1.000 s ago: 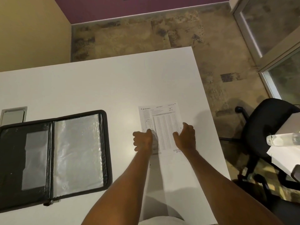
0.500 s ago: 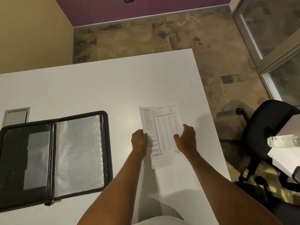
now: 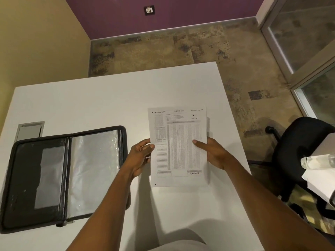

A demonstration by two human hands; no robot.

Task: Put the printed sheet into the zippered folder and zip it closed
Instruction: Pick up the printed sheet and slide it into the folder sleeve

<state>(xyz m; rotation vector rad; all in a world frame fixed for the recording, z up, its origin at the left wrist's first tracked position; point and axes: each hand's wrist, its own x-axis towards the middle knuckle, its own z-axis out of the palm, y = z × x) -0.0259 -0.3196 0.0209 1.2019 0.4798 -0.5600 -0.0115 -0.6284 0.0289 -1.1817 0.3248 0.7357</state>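
The printed sheet (image 3: 178, 147), white with grey rows of small marks, is held up above the white table (image 3: 94, 98). My left hand (image 3: 140, 156) pinches its left edge with thumb on top. My right hand (image 3: 212, 153) grips its right edge, thumb across the print. The black zippered folder (image 3: 61, 176) lies open flat at the table's left, showing clear plastic sleeves inside. Its zipper pull sits at the near edge by the spine. The folder is apart from the sheet, left of my left hand.
A grey cable hatch (image 3: 30, 130) is set into the table behind the folder. A black office chair (image 3: 301, 151) stands to the right of the table. A clear bottle (image 3: 319, 161) and white paper lie on a second surface at the far right.
Both hands have lifted the sheet off the table and raised it toward me, so it looks larger. The folder has not moved.
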